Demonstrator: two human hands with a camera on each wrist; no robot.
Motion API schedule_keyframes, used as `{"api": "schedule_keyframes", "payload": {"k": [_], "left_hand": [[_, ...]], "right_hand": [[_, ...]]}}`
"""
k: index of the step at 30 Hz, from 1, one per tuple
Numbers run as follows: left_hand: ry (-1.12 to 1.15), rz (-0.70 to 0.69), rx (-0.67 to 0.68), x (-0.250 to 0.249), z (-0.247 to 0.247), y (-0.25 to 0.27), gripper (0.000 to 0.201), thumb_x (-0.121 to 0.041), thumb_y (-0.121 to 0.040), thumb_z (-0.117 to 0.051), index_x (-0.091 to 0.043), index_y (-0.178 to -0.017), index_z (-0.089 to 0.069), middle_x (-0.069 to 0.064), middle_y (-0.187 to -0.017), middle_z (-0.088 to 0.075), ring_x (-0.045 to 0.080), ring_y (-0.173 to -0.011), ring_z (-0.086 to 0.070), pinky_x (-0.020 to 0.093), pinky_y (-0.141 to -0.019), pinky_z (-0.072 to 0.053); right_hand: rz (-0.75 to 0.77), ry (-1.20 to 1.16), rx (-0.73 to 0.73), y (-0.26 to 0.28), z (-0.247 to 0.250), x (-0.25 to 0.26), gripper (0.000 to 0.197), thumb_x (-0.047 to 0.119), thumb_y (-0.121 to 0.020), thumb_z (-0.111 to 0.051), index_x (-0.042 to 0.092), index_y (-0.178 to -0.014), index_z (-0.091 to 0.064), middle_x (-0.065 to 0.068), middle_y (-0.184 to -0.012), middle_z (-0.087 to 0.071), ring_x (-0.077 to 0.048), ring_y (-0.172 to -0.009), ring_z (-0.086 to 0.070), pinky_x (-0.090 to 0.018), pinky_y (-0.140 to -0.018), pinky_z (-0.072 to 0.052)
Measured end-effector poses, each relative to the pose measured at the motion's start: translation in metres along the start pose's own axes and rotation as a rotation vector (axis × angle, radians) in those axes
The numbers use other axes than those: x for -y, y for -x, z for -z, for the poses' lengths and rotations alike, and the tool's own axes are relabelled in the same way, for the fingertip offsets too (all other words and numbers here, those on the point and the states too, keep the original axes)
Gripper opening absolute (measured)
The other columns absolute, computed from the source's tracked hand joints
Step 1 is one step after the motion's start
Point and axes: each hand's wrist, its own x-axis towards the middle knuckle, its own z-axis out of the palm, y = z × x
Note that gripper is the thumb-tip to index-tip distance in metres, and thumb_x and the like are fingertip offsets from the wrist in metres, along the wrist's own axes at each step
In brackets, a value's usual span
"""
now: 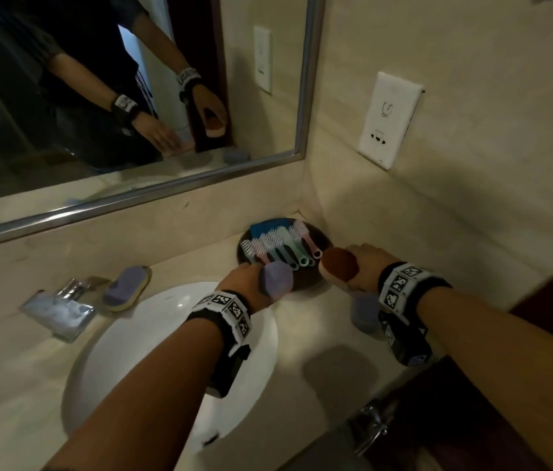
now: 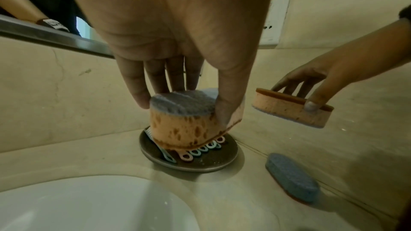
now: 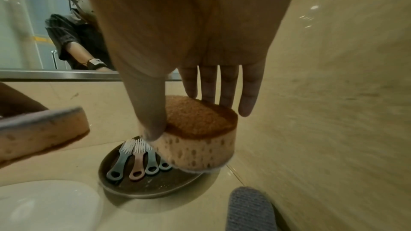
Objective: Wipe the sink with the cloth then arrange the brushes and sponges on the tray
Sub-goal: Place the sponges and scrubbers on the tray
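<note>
A round dark tray (image 1: 316,237) (image 2: 213,162) (image 3: 155,191) sits in the counter corner with several pastel brushes (image 1: 278,246) (image 3: 135,161) laid side by side and a folded blue cloth (image 1: 268,226) behind them. My left hand (image 1: 244,277) (image 2: 182,108) pinches a blue-topped sponge (image 1: 277,278) (image 2: 184,122) just above the tray's near-left edge. My right hand (image 1: 367,263) (image 3: 195,122) grips a brown-topped sponge (image 1: 339,266) (image 3: 200,138) over the tray's right edge. Another blue sponge (image 1: 365,311) (image 2: 291,176) (image 3: 249,210) lies on the counter under my right wrist.
The white sink basin (image 1: 125,334) is below my left arm, with a chrome tap (image 1: 61,307) at its left. One more blue-topped sponge (image 1: 127,292) rests beside the tap. A mirror (image 1: 115,96) and tiled walls with a socket (image 1: 389,120) close the corner.
</note>
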Motion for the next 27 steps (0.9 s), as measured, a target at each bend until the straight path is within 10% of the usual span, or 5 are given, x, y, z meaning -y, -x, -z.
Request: {"api": "schedule_keyframes", "payload": {"k": [9, 17, 27], "left_hand": [[0.036, 0.064, 0.028, 0.016, 0.005, -0.047, 0.068, -0.039, -0.079, -0.067, -0.016, -0.138, -0.041, 0.011, -0.13, -0.048, 0.027, -0.118, -0.051, 0.031, -0.1, -0.04], [0.062, 0.131, 0.063, 0.009, -0.015, -0.096, 0.076, -0.036, -0.079, -0.069, -0.017, -0.143, -0.033, 0.011, -0.141, -0.043, 0.029, -0.128, -0.045, 0.037, -0.108, -0.038], [0.043, 0.218, 0.154, 0.001, -0.041, -0.132, 0.072, -0.033, -0.078, -0.072, -0.017, -0.14, -0.038, 0.01, -0.139, -0.044, 0.03, -0.127, -0.043, 0.04, -0.107, -0.039]], "right_hand": [[0.058, 0.073, 0.051, -0.067, 0.001, 0.016, 0.077, 0.06, -0.07, -0.068, 0.021, -0.131, -0.044, -0.009, -0.128, -0.053, -0.031, -0.115, -0.053, -0.043, -0.1, -0.045], [0.163, 0.233, 0.112, -0.137, -0.013, 0.007, 0.075, 0.031, -0.079, -0.067, 0.025, -0.144, -0.03, -0.008, -0.138, -0.042, -0.031, -0.125, -0.044, -0.043, -0.105, -0.039], [0.269, 0.27, 0.231, -0.186, -0.037, -0.008, 0.074, 0.054, -0.073, -0.069, 0.033, -0.136, -0.037, -0.004, -0.135, -0.038, -0.028, -0.124, -0.04, -0.045, -0.104, -0.037]]}}
